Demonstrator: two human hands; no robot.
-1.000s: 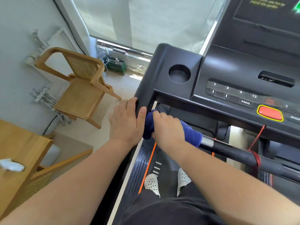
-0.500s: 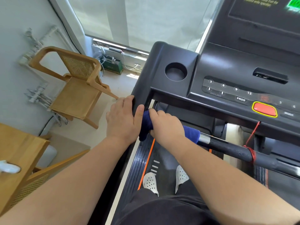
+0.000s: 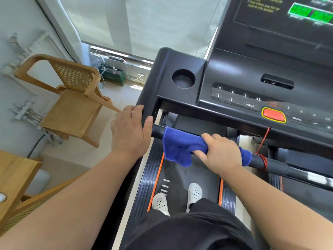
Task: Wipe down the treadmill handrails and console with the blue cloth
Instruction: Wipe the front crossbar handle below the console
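Crosswise, left to right, runs the bar [image 3: 281,168]: right hand [image 3: 221,152] grips cloth [image 3: 180,147] round it, left hand [image 3: 131,130] clasps console [image 3: 225,73] at its left end.

The treadmill deck [image 3: 198,170] is bearing two white perforated shoes [image 3: 160,202] side by side; the pale floor [image 3: 115,98] beside it is carrying a wooden chair [image 3: 72,107].

Bright daylight through the window blind [image 3: 144,24]; wide-angle bending at edges, console display [image 3: 288,17] motion-blurred
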